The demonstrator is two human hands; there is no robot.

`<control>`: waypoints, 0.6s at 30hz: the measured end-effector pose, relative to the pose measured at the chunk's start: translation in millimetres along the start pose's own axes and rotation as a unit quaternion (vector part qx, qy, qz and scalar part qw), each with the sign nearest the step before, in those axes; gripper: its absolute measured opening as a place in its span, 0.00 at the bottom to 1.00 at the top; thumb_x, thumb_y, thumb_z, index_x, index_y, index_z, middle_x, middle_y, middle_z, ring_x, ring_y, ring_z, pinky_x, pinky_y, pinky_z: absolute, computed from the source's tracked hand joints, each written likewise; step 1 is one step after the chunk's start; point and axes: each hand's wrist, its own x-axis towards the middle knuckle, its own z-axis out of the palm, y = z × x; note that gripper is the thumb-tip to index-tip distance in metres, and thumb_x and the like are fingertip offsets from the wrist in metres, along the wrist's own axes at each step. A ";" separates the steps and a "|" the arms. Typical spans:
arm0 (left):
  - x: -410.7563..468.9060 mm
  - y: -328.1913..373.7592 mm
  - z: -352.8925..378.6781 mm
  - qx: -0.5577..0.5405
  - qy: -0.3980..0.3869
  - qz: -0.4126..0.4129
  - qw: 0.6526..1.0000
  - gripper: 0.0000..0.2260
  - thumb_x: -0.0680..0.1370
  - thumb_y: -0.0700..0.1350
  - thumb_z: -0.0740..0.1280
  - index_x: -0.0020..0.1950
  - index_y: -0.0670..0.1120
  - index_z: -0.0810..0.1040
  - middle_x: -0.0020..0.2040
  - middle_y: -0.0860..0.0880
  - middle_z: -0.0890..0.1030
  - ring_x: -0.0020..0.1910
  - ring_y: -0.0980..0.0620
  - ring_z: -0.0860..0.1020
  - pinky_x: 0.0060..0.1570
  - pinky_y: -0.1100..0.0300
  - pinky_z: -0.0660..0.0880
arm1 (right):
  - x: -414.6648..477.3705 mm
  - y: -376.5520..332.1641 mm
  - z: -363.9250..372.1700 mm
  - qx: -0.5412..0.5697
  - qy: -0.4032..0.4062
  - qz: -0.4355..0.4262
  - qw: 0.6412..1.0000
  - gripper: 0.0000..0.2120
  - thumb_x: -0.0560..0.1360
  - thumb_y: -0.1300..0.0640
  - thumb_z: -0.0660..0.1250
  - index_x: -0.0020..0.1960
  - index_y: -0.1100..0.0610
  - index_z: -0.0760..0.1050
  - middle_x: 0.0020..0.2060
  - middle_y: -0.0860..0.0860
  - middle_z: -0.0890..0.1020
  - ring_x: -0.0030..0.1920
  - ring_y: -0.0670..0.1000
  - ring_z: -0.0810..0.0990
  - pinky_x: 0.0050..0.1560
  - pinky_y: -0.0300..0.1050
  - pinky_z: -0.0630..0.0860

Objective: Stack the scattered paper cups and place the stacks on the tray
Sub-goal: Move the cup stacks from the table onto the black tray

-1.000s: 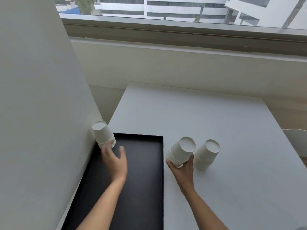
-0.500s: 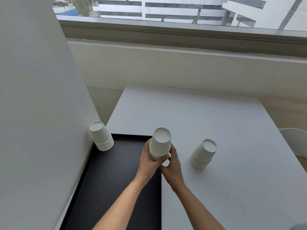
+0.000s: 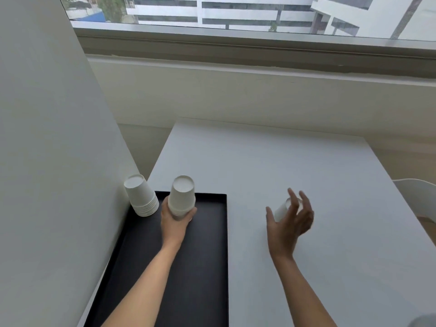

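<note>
At the black tray's (image 3: 207, 256) far end, the left hand (image 3: 175, 223) grips an inverted paper cup stack (image 3: 182, 197), just beside a corner stack (image 3: 141, 197) at the tray's far-left. On the white table (image 3: 306, 161), the right hand (image 3: 289, 223) is blurred, its fingers spread loosely around a third stack (image 3: 282, 210) — contact unclear.

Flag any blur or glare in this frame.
Head view: the right hand and the tabletop paper-cup stack behind it are motion-blurred; the left hand and its held paper-cup stack are sharp; soft daylight, faint shadows, no glare on the black tray.
</note>
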 end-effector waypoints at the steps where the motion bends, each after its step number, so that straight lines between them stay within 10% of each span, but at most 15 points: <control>1: 3.5 -3.4 -3.3 0.010 0.008 -0.003 1.000 0.31 0.66 0.46 0.78 0.64 0.56 0.67 0.59 0.54 0.76 0.56 0.54 0.74 0.54 0.60 0.68 | 1.9 3.7 -0.9 0.002 0.001 0.024 1.000 0.37 0.64 0.61 0.77 0.69 0.53 0.64 0.68 0.54 0.64 0.69 0.56 0.62 0.71 0.59 0.56; 18: 25.7 -15.4 -6.2 0.073 0.049 -0.011 0.996 0.33 0.72 0.45 0.74 0.72 0.47 0.62 0.69 0.45 0.72 0.68 0.43 0.69 0.65 0.48 0.67 | -3.7 39.5 4.5 0.144 -0.083 0.204 0.965 0.43 0.67 0.58 0.75 0.71 0.44 0.51 0.72 0.48 0.65 0.67 0.55 0.70 0.61 0.52 0.71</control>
